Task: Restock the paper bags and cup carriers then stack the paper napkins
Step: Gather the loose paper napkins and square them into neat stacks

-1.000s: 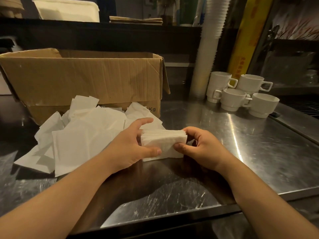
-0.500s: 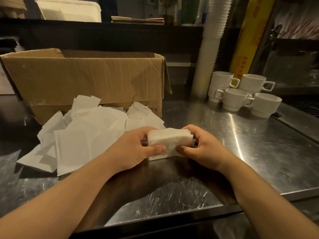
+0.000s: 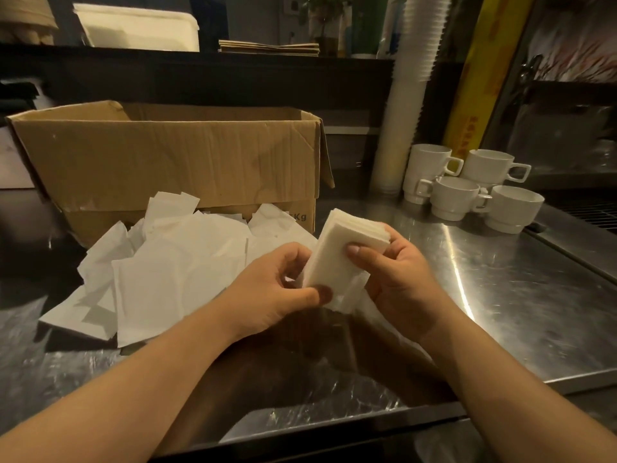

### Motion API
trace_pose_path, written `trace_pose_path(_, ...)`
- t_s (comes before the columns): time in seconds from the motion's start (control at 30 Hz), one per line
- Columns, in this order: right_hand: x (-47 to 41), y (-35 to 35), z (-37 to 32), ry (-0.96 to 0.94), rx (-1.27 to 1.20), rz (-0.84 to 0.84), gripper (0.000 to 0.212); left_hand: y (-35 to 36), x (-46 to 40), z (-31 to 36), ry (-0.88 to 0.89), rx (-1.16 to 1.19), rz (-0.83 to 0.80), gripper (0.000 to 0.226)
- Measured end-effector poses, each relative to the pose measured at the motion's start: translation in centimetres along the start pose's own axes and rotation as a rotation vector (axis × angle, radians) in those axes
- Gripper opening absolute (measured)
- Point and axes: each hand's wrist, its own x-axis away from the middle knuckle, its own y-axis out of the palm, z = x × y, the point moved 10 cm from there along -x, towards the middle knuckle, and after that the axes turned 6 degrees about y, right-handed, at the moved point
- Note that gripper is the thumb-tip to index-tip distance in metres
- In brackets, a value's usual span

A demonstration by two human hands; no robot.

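Napkins (image 3: 337,259) tilted, long axis toward upper right (both hands grip them) above steel desk (image 3: 521,295); left hand (image 3: 267,289), right hand (image 3: 397,279).

Dim, warm lighting throughout. Stainless steel desk (image 3: 521,315), scratched, with a bright streak of reflected light running along its right half. Dark raised shelf (image 3: 200,66) spans the back of the desk. Tall plant (image 3: 325,18) visible beyond the shelf, in low light. Yellow panel (image 3: 480,78) leans at upper right beside a dark metal frame. Grated surface (image 3: 587,213) at far right edge. Background otherwise too dark to resolve.
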Motion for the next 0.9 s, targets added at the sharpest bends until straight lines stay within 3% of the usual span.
trace_pose_path(0.07,-0.1,0.4,-1.5,-0.059,0.128,0.002,0.044,-0.5,-0.1,0.2,0.048,0.068,0.037,0.068)
trace_pose_path(0.13,-0.3,1.5,-3.0,-0.094,0.416,-0.047,0.037,-1.3,-0.1,0.4,0.1,0.107,0.081,0.079)
trace_pose_path(0.23,-1.1,3.6,-2.8,-0.089,1.105,-0.132,0.049,-1.4,0.0,0.4,0.102,-0.052,0.063,0.076)
trace_pose_path(0.3,-1.5,4.3,-1.7,-0.069,1.341,-0.179,0.061,-1.0,-0.1,0.0,0.061,-0.198,0.026,0.064)
trace_pose_path(0.47,-1.2,1.7,-0.6,-0.001,1.287,-0.173,0.064,-1.0,-0.1,-1.4,0.005,-0.283,-0.015,0.039)
trace_pose_path(0.57,-0.7,-1.1,-0.3,0.019,1.114,-0.109,0.055,-0.7,0.0,-1.6,-0.039,-0.222,-0.027,0.046)
trace_pose_path(0.7,0.6,-2.1,0.9,-0.015,0.936,-0.125,0.061,0.8,-0.3,-1.1,-0.011,-0.179,-0.084,0.068)
trace_pose_path(0.83,0.6,-2.8,1.6,0.003,0.827,-0.098,0.043,0.5,-0.4,-1.0,0.006,-0.189,-0.056,0.047)
trace_pose_path(0.9,0.7,-2.5,1.7,-0.001,0.852,-0.124,0.044,0.7,-0.4,-1.2,0.002,-0.144,-0.071,0.047)
